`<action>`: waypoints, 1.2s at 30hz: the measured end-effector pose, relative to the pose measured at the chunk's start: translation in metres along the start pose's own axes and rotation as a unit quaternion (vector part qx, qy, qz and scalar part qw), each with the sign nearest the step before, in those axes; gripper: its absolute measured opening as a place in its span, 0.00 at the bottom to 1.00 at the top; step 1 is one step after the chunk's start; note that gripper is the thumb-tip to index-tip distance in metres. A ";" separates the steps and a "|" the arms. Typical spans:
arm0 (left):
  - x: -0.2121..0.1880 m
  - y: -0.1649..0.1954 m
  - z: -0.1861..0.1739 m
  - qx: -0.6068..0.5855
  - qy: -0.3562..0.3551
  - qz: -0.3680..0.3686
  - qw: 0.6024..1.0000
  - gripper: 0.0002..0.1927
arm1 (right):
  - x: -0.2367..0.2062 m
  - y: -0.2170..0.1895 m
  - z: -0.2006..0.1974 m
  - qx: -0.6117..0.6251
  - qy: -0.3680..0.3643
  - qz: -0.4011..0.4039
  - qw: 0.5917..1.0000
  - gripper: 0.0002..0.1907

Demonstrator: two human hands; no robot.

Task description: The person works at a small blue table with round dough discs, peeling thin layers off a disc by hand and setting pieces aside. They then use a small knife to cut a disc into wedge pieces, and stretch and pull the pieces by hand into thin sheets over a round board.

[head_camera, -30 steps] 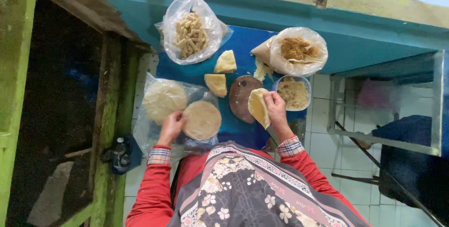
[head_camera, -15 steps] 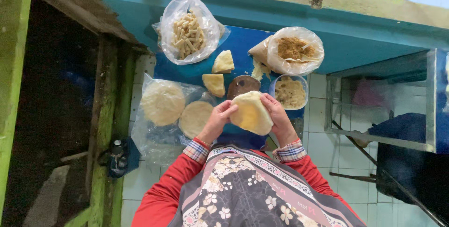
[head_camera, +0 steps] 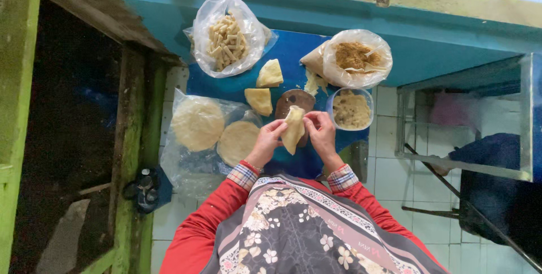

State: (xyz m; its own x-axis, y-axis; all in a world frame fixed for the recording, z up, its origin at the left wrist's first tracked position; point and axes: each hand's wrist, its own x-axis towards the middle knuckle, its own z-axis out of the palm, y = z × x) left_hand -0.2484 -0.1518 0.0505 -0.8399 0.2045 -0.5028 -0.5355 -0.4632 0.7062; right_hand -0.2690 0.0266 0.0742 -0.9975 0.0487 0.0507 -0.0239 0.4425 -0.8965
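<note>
Since half a second ago the pale wrapper [head_camera: 294, 129] has gone from lying flat across both palms to folded, its long axis running 12 to 6. The left hand [head_camera: 267, 141] and right hand [head_camera: 322, 134] pinch its edges, fingers pressed on the dough, above the blue surface [head_camera: 293, 164]. At 9 o'clock lie stacked rounds [head_camera: 197, 123]; at 3, a filling tub [head_camera: 350, 108], close by. Open room lies beyond at 12.

The folded wrapper [head_camera: 293, 130] hides most of the round brown board [head_camera: 293, 100].
</note>
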 end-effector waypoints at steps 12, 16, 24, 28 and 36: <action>-0.005 0.005 0.006 -0.133 -0.029 -0.050 0.989 0.07 | -0.016 -0.001 -0.002 0.136 -0.094 0.074 0.983 0.09; -0.005 0.009 0.006 -0.111 -0.017 -0.047 0.993 0.07 | -0.016 -0.007 -0.008 0.084 -0.114 0.075 0.987 0.08; -0.005 0.010 0.004 -0.067 -0.027 -0.036 0.997 0.08 | -0.011 -0.012 -0.008 0.071 -0.156 0.056 0.984 0.14; -0.001 0.006 0.005 -0.048 -0.016 -0.030 0.998 0.09 | -0.009 -0.002 -0.004 0.099 -0.145 0.081 0.981 0.08; 0.001 0.014 0.005 -0.015 0.026 -0.030 0.999 0.10 | -0.013 0.009 0.001 0.163 -0.174 0.052 0.970 0.07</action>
State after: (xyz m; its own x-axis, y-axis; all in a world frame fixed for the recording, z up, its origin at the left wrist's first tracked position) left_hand -0.2567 -0.1533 0.0624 -0.8006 0.1883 -0.5689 -0.5808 -0.4778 0.6591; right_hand -0.2567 0.0294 0.0649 -0.9562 -0.2523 -0.1487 0.1156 0.1415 -0.9832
